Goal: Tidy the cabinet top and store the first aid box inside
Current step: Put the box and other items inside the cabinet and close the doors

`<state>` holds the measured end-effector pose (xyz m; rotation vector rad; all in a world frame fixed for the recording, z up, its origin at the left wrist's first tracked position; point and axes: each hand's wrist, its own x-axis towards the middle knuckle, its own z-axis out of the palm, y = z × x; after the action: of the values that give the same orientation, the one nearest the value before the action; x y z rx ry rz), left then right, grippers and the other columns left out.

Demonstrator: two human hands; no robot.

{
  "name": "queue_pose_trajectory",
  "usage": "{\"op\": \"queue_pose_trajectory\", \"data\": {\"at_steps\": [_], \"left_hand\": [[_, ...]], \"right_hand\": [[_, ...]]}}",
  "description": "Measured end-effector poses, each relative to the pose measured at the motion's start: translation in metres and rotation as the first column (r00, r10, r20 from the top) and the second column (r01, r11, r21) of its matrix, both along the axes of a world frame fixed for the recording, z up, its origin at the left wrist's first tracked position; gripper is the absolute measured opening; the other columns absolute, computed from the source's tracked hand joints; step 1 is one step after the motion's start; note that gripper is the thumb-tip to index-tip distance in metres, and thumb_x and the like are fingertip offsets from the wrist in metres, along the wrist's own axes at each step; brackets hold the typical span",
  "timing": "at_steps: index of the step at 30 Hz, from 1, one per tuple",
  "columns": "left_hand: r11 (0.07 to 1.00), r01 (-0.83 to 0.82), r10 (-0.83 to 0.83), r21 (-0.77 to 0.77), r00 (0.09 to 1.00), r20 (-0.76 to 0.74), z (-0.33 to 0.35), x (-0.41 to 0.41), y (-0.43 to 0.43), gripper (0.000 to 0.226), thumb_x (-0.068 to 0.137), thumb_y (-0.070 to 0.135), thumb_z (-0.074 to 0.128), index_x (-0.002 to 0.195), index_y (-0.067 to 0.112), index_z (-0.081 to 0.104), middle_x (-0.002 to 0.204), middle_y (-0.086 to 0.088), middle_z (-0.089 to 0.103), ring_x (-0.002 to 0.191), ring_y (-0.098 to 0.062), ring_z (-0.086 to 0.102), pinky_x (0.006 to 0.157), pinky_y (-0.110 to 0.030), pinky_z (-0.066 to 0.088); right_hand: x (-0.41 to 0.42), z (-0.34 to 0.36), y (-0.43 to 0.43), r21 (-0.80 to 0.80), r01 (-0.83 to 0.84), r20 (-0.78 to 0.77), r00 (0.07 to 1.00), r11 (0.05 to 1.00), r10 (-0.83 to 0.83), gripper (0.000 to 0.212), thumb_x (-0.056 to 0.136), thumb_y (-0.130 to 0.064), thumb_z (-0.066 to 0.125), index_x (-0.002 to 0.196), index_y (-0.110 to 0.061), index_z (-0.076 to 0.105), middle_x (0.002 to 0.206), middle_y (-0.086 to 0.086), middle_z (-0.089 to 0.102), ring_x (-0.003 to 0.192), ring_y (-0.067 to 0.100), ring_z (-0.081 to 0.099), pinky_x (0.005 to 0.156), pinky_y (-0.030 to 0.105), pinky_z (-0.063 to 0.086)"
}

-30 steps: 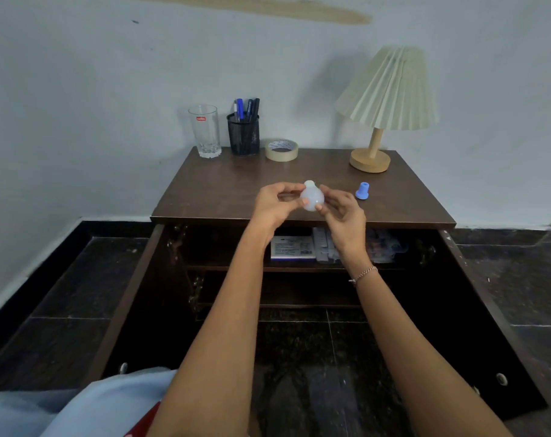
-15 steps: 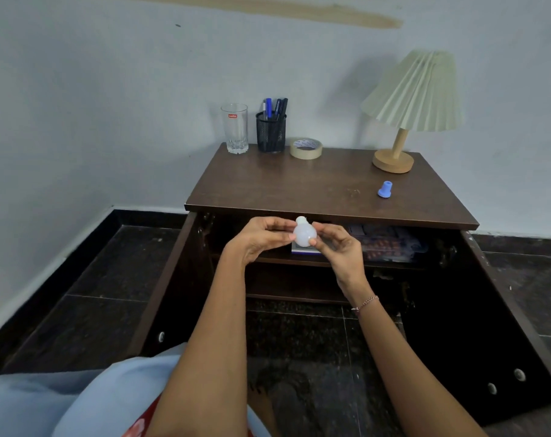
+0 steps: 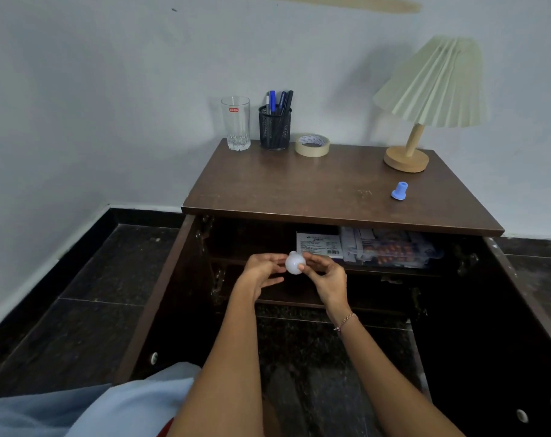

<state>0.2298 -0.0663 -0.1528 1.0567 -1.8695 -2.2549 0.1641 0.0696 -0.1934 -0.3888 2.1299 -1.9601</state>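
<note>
A person is sitting in front of a dark wooden cabinet (image 3: 330,190) against a pale wall, with both of its doors standing open. Both bare arms are reaching forward. The left hand (image 3: 263,271) and the right hand (image 3: 326,275) are meeting in front of the open cabinet, just below its top edge. Between them they are pinching a small round white bottle (image 3: 294,263), the left fingertips and thumb pressing its left side and the right hand's curled fingers gripping its right side. The bottle's short neck is pointing up.

A first aid box (image 3: 390,247) of clear plastic, with medicine strips showing through it, is sitting on the upper shelf inside, towards the right. A white printed packet (image 3: 319,244) is lying at its left end, just behind the bottle.

On the cabinet top, a small blue cap (image 3: 400,191) is standing alone near the right edge. Along the back, from left to right, a drinking glass (image 3: 235,123), a black mesh pen holder (image 3: 274,127) and a roll of tape (image 3: 312,145) are standing close together. A lamp (image 3: 425,102) with a pleated cream shade and a wooden base is standing well apart at the back right.

A thin bracelet (image 3: 345,321) is circling the right wrist.
</note>
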Motion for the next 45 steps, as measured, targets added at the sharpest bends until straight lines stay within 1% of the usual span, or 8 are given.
{"op": "queue_pose_trajectory", "data": {"at_steps": [4,13,20,26,31,34,39,45], "left_hand": [[0.985,-0.173,0.174,0.020,0.984,-0.028,-0.016,-0.016,0.001,0.029,0.092,-0.004,0.044,0.108,0.007,0.067,0.118,-0.010,0.064,0.102,-0.020,0.060,0.083,-0.031,0.052],[0.938,-0.339,0.344,0.076,0.936,-0.070,-0.038,-0.044,-0.006,0.022,0.093,0.005,0.051,0.109,0.007,0.065,0.119,-0.011,0.062,0.110,-0.019,0.058,0.092,-0.032,0.049],[0.934,-0.337,0.350,0.117,0.930,-0.115,-0.046,-0.062,-0.007,0.026,0.091,0.005,0.054,0.115,0.006,0.063,0.121,-0.010,0.062,0.110,-0.017,0.056,0.096,-0.029,0.046],[0.946,-0.312,0.321,0.093,0.940,-0.112,-0.044,-0.070,-0.012,0.029,0.091,0.004,0.054,0.120,0.006,0.060,0.126,-0.010,0.059,0.116,-0.020,0.054,0.095,-0.028,0.045],[0.967,-0.254,0.252,0.000,0.962,-0.100,-0.046,-0.069,-0.017,0.031,0.093,0.008,0.053,0.123,0.010,0.057,0.127,-0.006,0.058,0.111,-0.015,0.053,0.093,-0.028,0.045],[0.963,-0.268,0.264,-0.022,0.958,-0.114,-0.050,-0.066,-0.019,0.029,0.093,0.007,0.051,0.121,0.011,0.057,0.128,-0.005,0.057,0.105,-0.011,0.051,0.092,-0.028,0.045],[0.965,-0.257,0.249,-0.055,0.961,-0.123,-0.047,-0.065,-0.017,0.033,0.093,0.006,0.050,0.125,0.014,0.055,0.134,-0.004,0.053,0.124,-0.019,0.048,0.107,-0.037,0.040],[0.967,-0.239,0.228,-0.085,0.966,-0.119,-0.047,-0.056,-0.018,0.039,0.094,0.006,0.049,0.132,0.014,0.051,0.139,-0.005,0.049,0.129,-0.021,0.044,0.110,-0.039,0.037]], "right_hand": [[-0.012,-0.011,-0.014,0.080,0.013,-0.032,0.999,0.997,-0.010,0.032,0.074,-0.008,0.077,0.106,-0.011,0.069,0.108,0.001,0.067,0.087,0.003,0.065,0.077,0.015,0.050],[-0.044,-0.019,-0.047,0.276,0.031,-0.150,0.989,0.961,0.011,0.033,0.077,-0.007,0.074,0.109,-0.007,0.068,0.112,0.005,0.069,0.095,0.010,0.065,0.087,0.018,0.047],[-0.055,-0.019,-0.056,0.340,0.092,-0.191,0.981,0.936,-0.027,0.030,0.080,-0.004,0.071,0.110,-0.003,0.067,0.111,0.009,0.070,0.096,0.011,0.064,0.076,0.003,0.039],[-0.063,-0.015,-0.061,0.409,0.110,-0.232,0.973,0.906,-0.013,0.030,0.082,-0.005,0.068,0.113,-0.006,0.067,0.114,0.009,0.069,0.104,0.017,0.065,0.082,0.009,0.043],[-0.066,-0.014,-0.064,0.514,0.129,-0.290,0.957,0.848,0.030,0.033,0.087,-0.009,0.063,0.120,-0.011,0.063,0.121,0.009,0.064,0.107,0.020,0.063,0.091,0.025,0.049],[-0.064,-0.013,-0.064,0.543,0.122,-0.267,0.963,0.831,0.034,0.035,0.089,-0.010,0.061,0.124,-0.016,0.061,0.121,0.009,0.062,0.100,0.020,0.064,0.085,0.024,0.050],[-0.056,-0.009,-0.061,0.554,0.110,-0.267,0.962,0.825,0.051,0.032,0.090,-0.007,0.058,0.120,-0.015,0.063,0.123,0.012,0.057,0.095,0.021,0.064,0.075,0.018,0.047],[-0.047,-0.003,-0.056,0.558,0.111,-0.298,0.952,0.823,0.074,0.032,0.088,-0.002,0.058,0.117,-0.013,0.064,0.123,0.012,0.056,0.099,0.022,0.063,0.077,0.014,0.042]]}}
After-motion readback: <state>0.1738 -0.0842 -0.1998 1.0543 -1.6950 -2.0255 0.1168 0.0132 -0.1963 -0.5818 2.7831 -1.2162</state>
